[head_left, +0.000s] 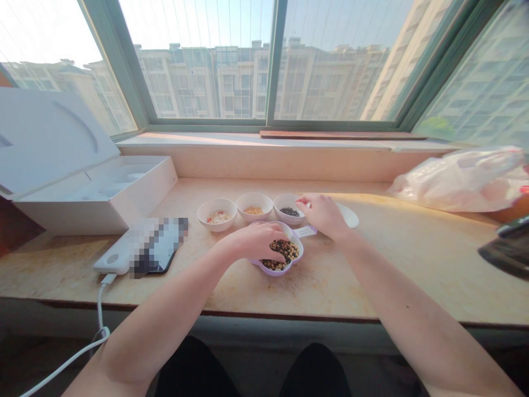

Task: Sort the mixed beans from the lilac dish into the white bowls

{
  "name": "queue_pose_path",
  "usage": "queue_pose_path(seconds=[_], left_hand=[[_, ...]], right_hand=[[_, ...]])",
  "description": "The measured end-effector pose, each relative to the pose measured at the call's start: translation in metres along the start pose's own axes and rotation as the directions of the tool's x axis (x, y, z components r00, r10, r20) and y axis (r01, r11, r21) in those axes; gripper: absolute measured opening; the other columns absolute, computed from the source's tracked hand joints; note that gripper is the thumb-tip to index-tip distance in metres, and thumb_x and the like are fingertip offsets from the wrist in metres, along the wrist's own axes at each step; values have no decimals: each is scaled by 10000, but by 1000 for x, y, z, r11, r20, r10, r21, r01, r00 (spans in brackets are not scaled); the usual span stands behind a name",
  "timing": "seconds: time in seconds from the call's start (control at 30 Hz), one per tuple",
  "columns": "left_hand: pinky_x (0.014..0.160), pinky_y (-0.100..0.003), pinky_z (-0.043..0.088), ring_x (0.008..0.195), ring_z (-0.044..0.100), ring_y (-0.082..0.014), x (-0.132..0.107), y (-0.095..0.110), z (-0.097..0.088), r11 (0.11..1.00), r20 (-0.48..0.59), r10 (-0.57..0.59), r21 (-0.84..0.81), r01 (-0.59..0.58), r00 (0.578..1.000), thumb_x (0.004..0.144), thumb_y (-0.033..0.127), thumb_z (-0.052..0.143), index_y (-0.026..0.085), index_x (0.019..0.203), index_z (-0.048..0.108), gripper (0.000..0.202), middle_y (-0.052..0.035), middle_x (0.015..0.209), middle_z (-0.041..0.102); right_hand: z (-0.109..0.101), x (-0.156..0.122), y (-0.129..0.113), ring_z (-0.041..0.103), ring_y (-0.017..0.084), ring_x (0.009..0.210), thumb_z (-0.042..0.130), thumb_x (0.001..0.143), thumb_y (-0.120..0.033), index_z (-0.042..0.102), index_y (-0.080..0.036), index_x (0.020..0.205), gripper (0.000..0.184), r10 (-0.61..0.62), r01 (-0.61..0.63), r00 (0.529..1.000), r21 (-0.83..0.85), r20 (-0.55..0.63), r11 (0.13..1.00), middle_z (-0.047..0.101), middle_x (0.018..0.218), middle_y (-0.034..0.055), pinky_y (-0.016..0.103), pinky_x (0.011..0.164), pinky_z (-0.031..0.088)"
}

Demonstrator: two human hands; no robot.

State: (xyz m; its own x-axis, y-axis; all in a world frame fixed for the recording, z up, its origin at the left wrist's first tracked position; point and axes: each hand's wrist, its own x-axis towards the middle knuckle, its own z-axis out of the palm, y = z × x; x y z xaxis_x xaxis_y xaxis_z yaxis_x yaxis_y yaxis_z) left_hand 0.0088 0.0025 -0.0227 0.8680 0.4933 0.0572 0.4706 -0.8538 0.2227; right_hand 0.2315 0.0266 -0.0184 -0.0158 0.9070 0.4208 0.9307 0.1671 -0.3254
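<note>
Nearest us, our left hand [252,241] curls fingers-down over mixed beans [283,255] in a lilac lobed dish [276,272], long axis slanting to upper right. Our right hand [324,216], bent, brings its fingertips together at a white bowl of black seeds [288,219]; any pinched item, we cannot tell. Mottled cream stone counter [392,264] stretches open rightward; green-framed window [268,66] beyond.

- Bright daylight pours through the green-framed glass window [202,66]; the pale sky [53,33] at upper left is blown out nearly white.
- Warm sunlight glares across the beige stone tabletop [372,264].
- Only a faint, soft shadow lies beneath the shallow lilac plastic dish [276,271].
- Wide-angle distortion bends the tall pale apartment buildings [487,77] toward the edges.
- The pinkish-white translucent plastic bag [458,184] looks soft and blurred.
- A blocky pixelated patch [159,248] obscures detail left of centre.
</note>
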Motion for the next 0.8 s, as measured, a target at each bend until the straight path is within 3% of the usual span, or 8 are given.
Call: queue_pose_path(seconds=[0.2, 0.3, 0.4, 0.8], left_hand=[[923, -324, 515, 1027, 675, -220, 4, 1, 0, 1000, 23, -1, -14, 1, 1000, 924, 291, 672, 223, 1074, 758, 186, -61, 1155, 707], [857, -314, 529, 920, 682, -198, 4, 1, 1, 999, -36, 18, -47, -20, 999, 906, 202, 656, 223, 906, 757, 102, -36, 1032, 730], [806, -296, 533, 855, 683, -185, 3, 0, 5, 993, -137, 33, -110, -48, 990, 881, 134, 659, 240, 852, 755, 146, -8, 932, 744], [837, -272, 511, 875, 695, -164, 6, -1, 1, 990, -101, -9, -140, -5, 995, 897, 181, 719, 217, 908, 806, 95, -11, 1006, 755]], right_hand=[[4, 0, -2, 731, 254, 935, 639, 942, -305, 808, -195, 1026, 218, 6, -8, 999, 45, 44, 999, 816, 1045, 77, 369, 899, 531], [4, 0, -1, 727, 247, 920, 634, 942, -319, 808, -201, 1004, 219, -6, 3, 999, 65, 52, 998, 813, 1068, 79, 378, 904, 528], [4, 0, -1, 722, 250, 895, 631, 938, -335, 807, -198, 990, 229, -20, 15, 998, 83, 55, 996, 814, 1050, 85, 394, 892, 529], [4, -2, -4, 717, 249, 890, 658, 921, -311, 805, -202, 929, 183, -26, 20, 999, 146, 37, 989, 812, 1004, 83, 380, 861, 522]])
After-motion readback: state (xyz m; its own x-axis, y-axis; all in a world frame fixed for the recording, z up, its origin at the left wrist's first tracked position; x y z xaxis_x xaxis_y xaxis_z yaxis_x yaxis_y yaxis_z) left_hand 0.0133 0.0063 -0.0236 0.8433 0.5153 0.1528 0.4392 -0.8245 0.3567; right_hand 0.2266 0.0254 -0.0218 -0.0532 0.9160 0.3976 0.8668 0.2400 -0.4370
